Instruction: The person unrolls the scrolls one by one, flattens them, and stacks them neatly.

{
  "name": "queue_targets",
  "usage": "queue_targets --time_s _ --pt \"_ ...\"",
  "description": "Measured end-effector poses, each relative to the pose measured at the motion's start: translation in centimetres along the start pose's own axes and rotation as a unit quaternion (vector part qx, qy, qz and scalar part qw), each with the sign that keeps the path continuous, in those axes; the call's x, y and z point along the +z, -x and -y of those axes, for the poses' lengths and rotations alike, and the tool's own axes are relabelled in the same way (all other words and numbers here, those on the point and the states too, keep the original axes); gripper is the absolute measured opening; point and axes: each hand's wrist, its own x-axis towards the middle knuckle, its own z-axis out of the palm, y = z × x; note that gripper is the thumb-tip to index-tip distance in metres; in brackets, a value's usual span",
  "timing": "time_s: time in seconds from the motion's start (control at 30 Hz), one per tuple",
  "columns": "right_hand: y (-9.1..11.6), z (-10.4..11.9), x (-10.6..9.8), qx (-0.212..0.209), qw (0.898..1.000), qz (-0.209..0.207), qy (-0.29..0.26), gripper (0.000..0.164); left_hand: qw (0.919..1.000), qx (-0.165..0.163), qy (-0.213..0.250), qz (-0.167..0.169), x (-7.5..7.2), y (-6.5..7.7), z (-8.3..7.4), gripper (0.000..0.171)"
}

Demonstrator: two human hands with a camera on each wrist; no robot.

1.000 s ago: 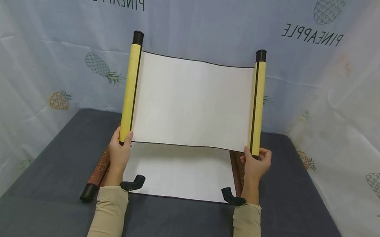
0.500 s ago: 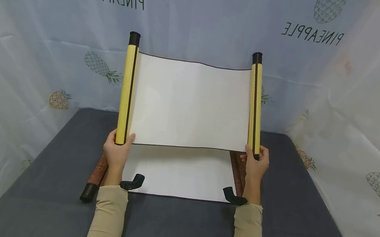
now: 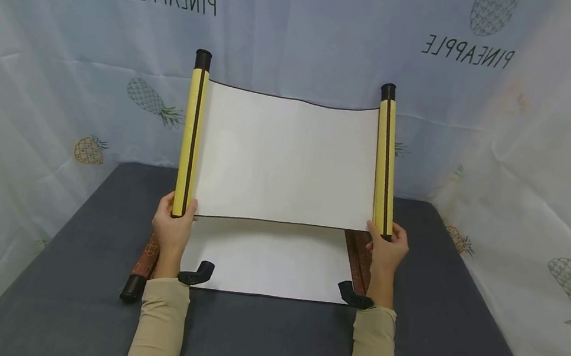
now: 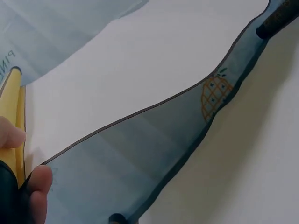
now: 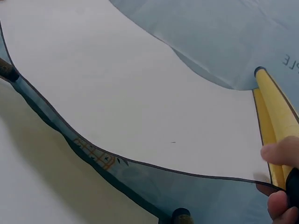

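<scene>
A yellow scroll hangs part-unrolled above the table, its white sheet [image 3: 287, 160] bare on the side facing me. My left hand [image 3: 173, 232] grips the lower end of its left roller [image 3: 191, 137], thumb on the inner side. The lower end of the right roller [image 3: 385, 166] is held by my right hand [image 3: 386, 254]; that roller leans slightly. Both rollers have dark end caps and a dark stripe. Under it, a second scroll lies open on the table, with a white sheet [image 3: 269, 265] and brown patterned rollers [image 3: 147, 256]. The raised sheet hides its far part.
The table [image 3: 265, 342] has a dark grey cover. A pineapple-print curtain [image 3: 303, 32] stands behind it and along both sides. Black wrist mounts [image 3: 197, 274] sit on both wrists.
The left roller has shifted slightly left, and its dark stripe has turned from the right edge to the middle. The right roller has dropped a little and leans more. Both hands keep their grip.
</scene>
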Motion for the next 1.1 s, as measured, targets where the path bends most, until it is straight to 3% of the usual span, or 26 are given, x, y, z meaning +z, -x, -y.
queue_targets --time_s 0.1,0.27,0.43,0.53,0.7,0.83,0.93,1.1 --pt "-0.1 0.2 -0.4 0.008 1.0 -0.004 -0.001 0.032 0.9994 0.006 -0.012 0.031 -0.5 -0.1 0.0 0.045" --pt "-0.4 0.1 -1.4 0.002 1.0 0.008 -0.004 0.023 0.9956 0.005 -0.033 0.087 -0.7 0.0 0.0 0.045" --pt "-0.2 -0.1 -2.2 0.011 1.0 0.013 0.007 0.018 0.9942 0.026 -0.073 0.074 -0.7 0.0 -0.2 0.045" --pt "-0.2 -0.1 -2.7 0.012 0.999 0.014 0.028 0.017 0.9944 0.031 -0.07 0.072 -1.0 -0.2 -0.3 0.044" --pt "-0.5 -0.1 -3.5 0.0 0.999 0.015 0.039 0.021 0.9937 0.001 -0.043 0.104 -1.9 -0.5 -0.6 0.044" --pt "-0.6 -0.1 -4.3 -0.015 0.998 0.028 0.051 0.031 0.9917 -0.015 -0.049 0.118 -2.6 -0.7 -0.7 0.043" --pt "-0.6 0.2 -4.7 -0.018 0.997 0.035 0.065 0.037 0.9919 -0.03 -0.045 0.115 -2.9 -0.8 -0.8 0.043" --pt "-0.3 0.7 -5.1 -0.027 0.989 0.039 0.137 0.044 0.9921 -0.077 0.003 0.099 -3.0 -0.8 -0.8 0.039"
